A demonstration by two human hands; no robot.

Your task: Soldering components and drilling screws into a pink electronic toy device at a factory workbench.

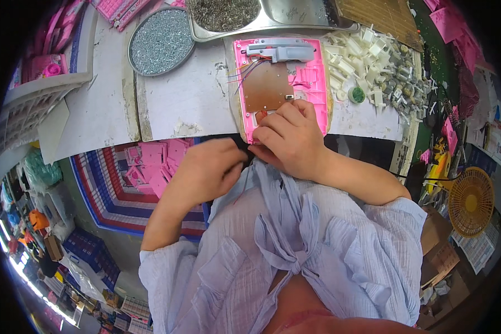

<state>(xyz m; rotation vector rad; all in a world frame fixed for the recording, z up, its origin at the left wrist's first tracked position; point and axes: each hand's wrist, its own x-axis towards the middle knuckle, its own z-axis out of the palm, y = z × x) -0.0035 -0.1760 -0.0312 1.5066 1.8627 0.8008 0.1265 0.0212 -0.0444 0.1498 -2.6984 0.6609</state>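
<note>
A pink plastic casing (321, 72) lies open side up at the near edge of the white table. Inside it sit a brown circuit board (264, 83), a grey plastic module (292, 53) along the far side, and thin coloured wires (245, 71) sticking out to the left. My right hand (292, 136) is closed over the casing's near right part, its fingers bent and the thumb at the near edge. Just left of the casing, my left hand (206, 170) hovers in front of the table edge. Its fingers are curled and slightly blurred; whatever they pinch is hidden.
Beyond the casing are a round tray of screws (161, 42) and a metal tray (206, 38) of small parts. White plastic pieces (367, 55) are heaped to the right, beside a green round item (356, 95). Below left stands a striped basket (103, 189) with pink parts; a yellow fan (471, 201) is far right.
</note>
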